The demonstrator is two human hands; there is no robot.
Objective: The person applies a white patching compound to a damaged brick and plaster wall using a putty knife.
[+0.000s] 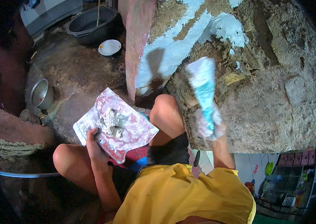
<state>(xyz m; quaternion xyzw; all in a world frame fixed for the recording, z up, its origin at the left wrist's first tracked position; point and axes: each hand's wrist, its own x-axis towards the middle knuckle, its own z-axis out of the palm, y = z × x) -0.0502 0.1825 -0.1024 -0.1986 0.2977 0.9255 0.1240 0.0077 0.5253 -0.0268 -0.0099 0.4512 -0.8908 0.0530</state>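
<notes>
My left hand [96,148] grips the edge of a flat board [135,118] smeared with white, its thumb on top, above my bent knees. A lump of greyish-white putty [111,122] sits near the board's middle. Up and to the right, my right hand [217,128], coated in white, is closed round a putty knife [202,80]. The knife is blurred, with turquoise and white on it, and its broad end points up toward the rough wall [266,100]; whether it touches is unclear. Wet-looking white putty [229,30] covers part of that wall.
A dark basin [95,28] with a stick in it stands at the back left, a white plate [109,47] just in front. Left of the board, a metal pot [42,94] lies tilted. A pale hose [27,174] runs at lower left. Cluttered shelves [287,183] show at lower right.
</notes>
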